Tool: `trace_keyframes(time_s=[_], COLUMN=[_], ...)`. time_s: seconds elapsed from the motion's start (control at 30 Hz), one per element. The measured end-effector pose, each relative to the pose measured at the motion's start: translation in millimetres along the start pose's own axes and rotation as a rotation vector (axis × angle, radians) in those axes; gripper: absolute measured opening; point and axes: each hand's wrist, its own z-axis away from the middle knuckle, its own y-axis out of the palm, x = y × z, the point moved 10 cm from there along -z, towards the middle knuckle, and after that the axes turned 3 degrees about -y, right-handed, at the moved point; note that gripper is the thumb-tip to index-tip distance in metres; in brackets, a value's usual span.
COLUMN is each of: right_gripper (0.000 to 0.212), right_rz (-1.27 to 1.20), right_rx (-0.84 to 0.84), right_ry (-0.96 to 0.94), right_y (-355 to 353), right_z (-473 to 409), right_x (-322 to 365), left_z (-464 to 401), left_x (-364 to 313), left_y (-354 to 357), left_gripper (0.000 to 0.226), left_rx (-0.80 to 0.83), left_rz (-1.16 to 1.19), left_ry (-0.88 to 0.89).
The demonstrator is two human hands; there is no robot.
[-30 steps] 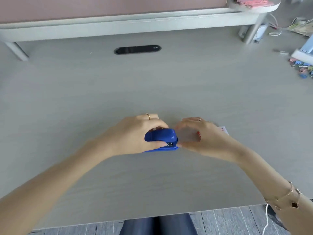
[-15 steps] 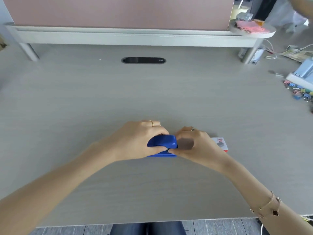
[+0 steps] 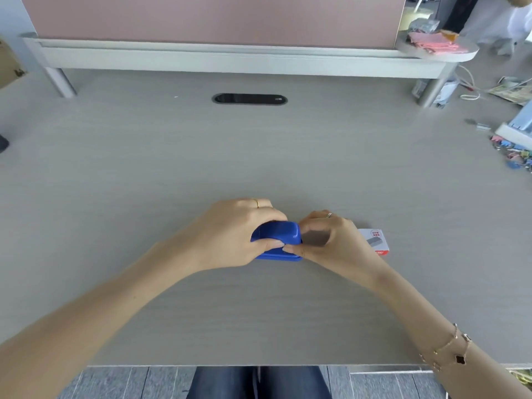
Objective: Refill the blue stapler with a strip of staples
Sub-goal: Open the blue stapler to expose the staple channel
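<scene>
Both grips meet mid-desk: left hand (image 3: 236,234) clamped on the stapler (image 3: 277,240), right hand (image 3: 334,240) pinching its front end. Pale woodgrain desk (image 3: 259,156), a staple box (image 3: 375,241) beside the right hand, pink partition (image 3: 213,18) behind, clips (image 3: 515,152) far right.

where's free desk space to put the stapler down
Bare desk runs from the left hand out to the left edge, and back from both hands to the cable slot. The near strip is bare too. The far right is crowded: clips, cables; the staple box sits beside the right hand.
</scene>
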Motion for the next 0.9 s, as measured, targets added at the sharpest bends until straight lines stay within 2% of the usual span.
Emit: trace_keyframes(time_s=[0.17, 0.33, 0.53, 0.77, 0.9], right_gripper=[0.011, 0.011, 0.011, 0.014, 0.014], right_rz=[-0.003, 0.013, 0.044, 0.079, 0.087], right_rx=[-0.022, -0.046, -0.072, -0.059, -0.026], right_ry=[0.000, -0.004, -0.032, -0.024, -0.016], right_y=[-1, -3, -4, -3, 0], right_z=[2, 2, 3, 3, 2], right_x=[0, 1, 6, 5, 5], left_z=[4, 10, 26, 48, 61], left_x=[-2, 11, 19, 47, 65], left_y=[-6, -30, -45, -60, -66], left_gripper=[0.022, 0.021, 0.026, 0.019, 0.032], left_rx=[-0.041, -0.117, -0.178, -0.222, -0.196], left_rz=[0.014, 0.234, 0.351, 0.521, 0.525], left_ry=[-0.023, -0.091, -0.131, -0.203, -0.220])
